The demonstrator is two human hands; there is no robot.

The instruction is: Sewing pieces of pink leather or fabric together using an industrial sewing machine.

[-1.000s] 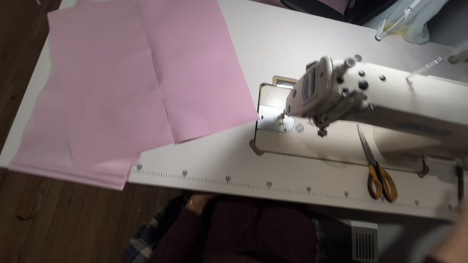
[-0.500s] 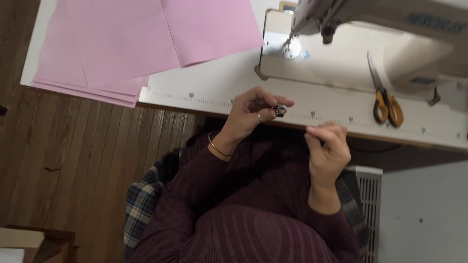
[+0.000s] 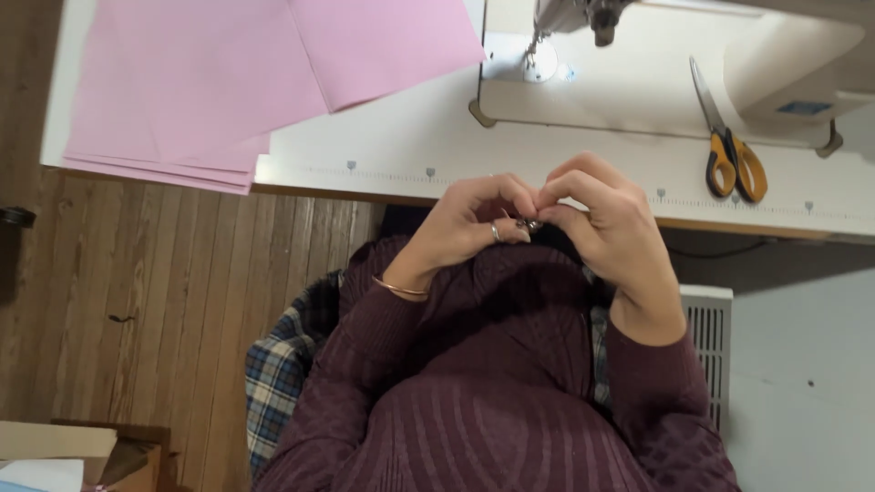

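Observation:
My left hand (image 3: 465,223), with a ring and a thin bracelet, and my right hand (image 3: 611,223) meet in front of my chest, just below the table's front edge. Their fingertips pinch a small dark metal piece (image 3: 529,223) between them; most of it is hidden by the fingers. Both arms are in dark maroon ribbed sleeves. A white sewing machine (image 3: 638,64) stands on the white table (image 3: 410,155) beyond the hands, its needle area at the top middle.
Pink fabric sheets (image 3: 228,82) lie stacked on the table's left end, overhanging the edge. Orange-handled scissors (image 3: 729,155) rest on the machine bed at right. A plaid cloth (image 3: 278,364) hangs by my left side, and a white grilled unit (image 3: 706,337) stands at right. A cardboard box (image 3: 73,446) sits on the wooden floor.
The view dropped from the table to my lap. My left hand came up holding the small piece, and my right hand rose to join it, so both now pinch it.

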